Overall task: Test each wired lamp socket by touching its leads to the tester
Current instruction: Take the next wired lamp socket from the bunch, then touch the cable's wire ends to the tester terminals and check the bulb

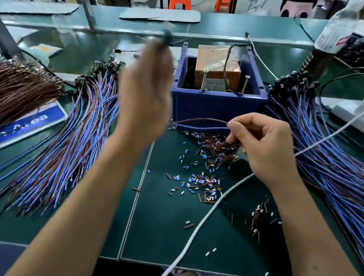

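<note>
I am pinching a socket in my blurred left hand beside the tester; right hand is pinching its leads, which should next go to the screws.

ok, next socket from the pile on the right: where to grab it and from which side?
Judging by the lay, take it by the two leads, not the head. The right pile fans toward the person, black sockets bunched at the far end beside the blue bin. Come from the near side with the right hand, pinch one blue-brown pair mid-length and draw it toward you.
</note>
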Available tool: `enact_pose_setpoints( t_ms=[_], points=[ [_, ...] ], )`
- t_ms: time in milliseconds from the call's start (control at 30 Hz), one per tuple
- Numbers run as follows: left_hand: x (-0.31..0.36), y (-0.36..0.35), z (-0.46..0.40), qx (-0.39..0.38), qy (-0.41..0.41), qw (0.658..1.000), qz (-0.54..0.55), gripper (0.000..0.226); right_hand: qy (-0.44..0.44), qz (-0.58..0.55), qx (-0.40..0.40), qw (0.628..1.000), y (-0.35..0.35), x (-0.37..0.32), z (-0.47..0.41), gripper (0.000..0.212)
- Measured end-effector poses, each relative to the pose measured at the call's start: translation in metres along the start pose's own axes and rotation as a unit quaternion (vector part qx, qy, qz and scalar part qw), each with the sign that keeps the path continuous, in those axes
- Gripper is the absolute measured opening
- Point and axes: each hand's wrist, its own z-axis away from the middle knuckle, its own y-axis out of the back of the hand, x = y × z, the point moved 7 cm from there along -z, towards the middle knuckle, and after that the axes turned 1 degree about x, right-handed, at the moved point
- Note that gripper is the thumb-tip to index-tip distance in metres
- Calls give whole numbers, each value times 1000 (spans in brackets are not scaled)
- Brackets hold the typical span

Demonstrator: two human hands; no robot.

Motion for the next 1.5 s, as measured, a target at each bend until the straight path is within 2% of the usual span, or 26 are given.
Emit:
enact_pose_setpoints(
  t_ms=[67, 133, 200, 267, 467, 633, 833, 1500],
  points=[
    [22, -37, 27, -142, -89, 984, -69, 29, 0, -2, -11, 1000, -6, 2, 3, 11],
    [28, -71, 54, -259, -110, 957, -75, 26, 8, -19, -16, 1000, -9, 2, 4, 10],
    [21, -84, 66, -320, -105, 938, -76, 34, 32, -28, -21, 999, -10, -2, 4, 16],
    [13, -87, 73, -342, -102, 931, -77, 39, 37, -26, -28, 999, -14, -3, 5, 23],
    [-8, -77, 77, -307, -44, 950, -14, 22, -22, -73, -2, 997, -17, 9, 5, 17],
    [-17, -72, 73, -261, -23, 965, -14, 9, -64, -87, 17, 994, -11, 21, 4, 10],
    [-23, -74, 76, -268, 9, 963, 12, 7, -82, -68, -7, 994, -16, 25, 6, 10],
    [-31, -77, 77, -288, 116, 949, 54, 14, -41, -24, -36, 998, -19, 18, 7, 18]
  ],
)
